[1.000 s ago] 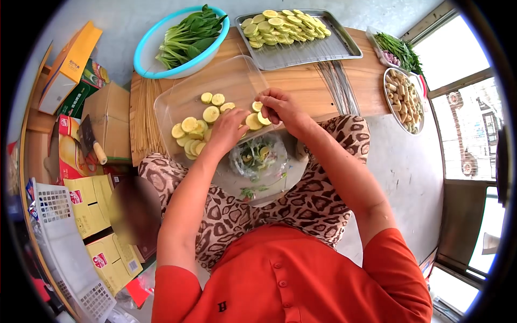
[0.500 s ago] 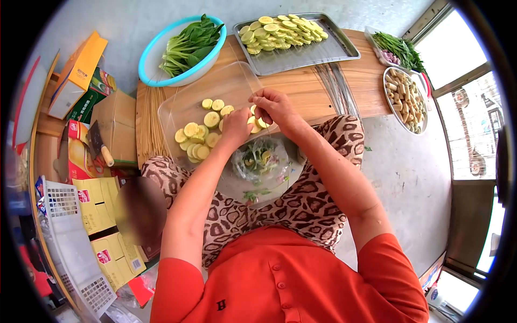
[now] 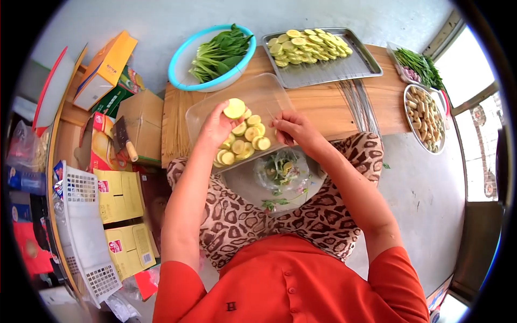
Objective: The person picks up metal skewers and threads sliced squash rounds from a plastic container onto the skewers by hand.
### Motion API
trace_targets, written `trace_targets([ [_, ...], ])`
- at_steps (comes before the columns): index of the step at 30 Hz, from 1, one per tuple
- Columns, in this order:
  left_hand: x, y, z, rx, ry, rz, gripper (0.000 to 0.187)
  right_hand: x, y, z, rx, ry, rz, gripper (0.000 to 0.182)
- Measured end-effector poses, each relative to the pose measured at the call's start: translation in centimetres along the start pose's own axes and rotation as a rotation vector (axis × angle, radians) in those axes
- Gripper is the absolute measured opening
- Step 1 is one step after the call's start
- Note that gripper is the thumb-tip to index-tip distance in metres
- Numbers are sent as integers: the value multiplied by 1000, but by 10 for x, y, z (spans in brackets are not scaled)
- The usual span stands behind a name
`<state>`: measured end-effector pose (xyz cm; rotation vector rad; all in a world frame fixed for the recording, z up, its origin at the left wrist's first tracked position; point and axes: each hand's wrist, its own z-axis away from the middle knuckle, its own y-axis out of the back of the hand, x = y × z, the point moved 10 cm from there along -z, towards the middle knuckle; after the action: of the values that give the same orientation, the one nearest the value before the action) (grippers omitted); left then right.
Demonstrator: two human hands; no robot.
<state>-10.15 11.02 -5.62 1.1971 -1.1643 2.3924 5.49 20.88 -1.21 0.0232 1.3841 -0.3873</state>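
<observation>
My left hand is closed on a round zucchini slice, its pale cut face turned up, above a clear plastic tub. Below and beside that hand, more zucchini slices lie loose in the tub. My right hand hovers by the tub's right edge with thumb and fingers pinched together. Something thin may be in the pinch, but I cannot make it out. Under the tub's near edge, between my knees, sits a clear plastic bag holding green scraps.
On the wooden table are a blue-rimmed basin of leafy greens, a metal tray of zucchini slices, metal skewers and wooden sticks. A plate of short beige pieces stands right. Boxes and a cleaver are left.
My hands, together over the tub's right side before, are now apart. The left has moved left and holds up a zucchini slice; the right stays near the tub's edge. The whole view has shifted.
</observation>
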Motion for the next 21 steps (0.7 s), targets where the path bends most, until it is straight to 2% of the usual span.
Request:
trace_targets([
  [2, 18, 8, 8, -23, -32, 122, 29, 2, -19, 7, -81, -44, 35, 18],
  [8, 21, 64, 6, 204, -161, 392, 40, 16, -51, 13, -163, -159, 112, 20],
  [14, 28, 67, -7, 173, -192, 518, 45, 25, -66, 12, -248, -186, 56, 20],
  [21, 40, 80, -9, 174, -262, 616, 44, 21, -64, 15, -210, -208, 27, 21],
])
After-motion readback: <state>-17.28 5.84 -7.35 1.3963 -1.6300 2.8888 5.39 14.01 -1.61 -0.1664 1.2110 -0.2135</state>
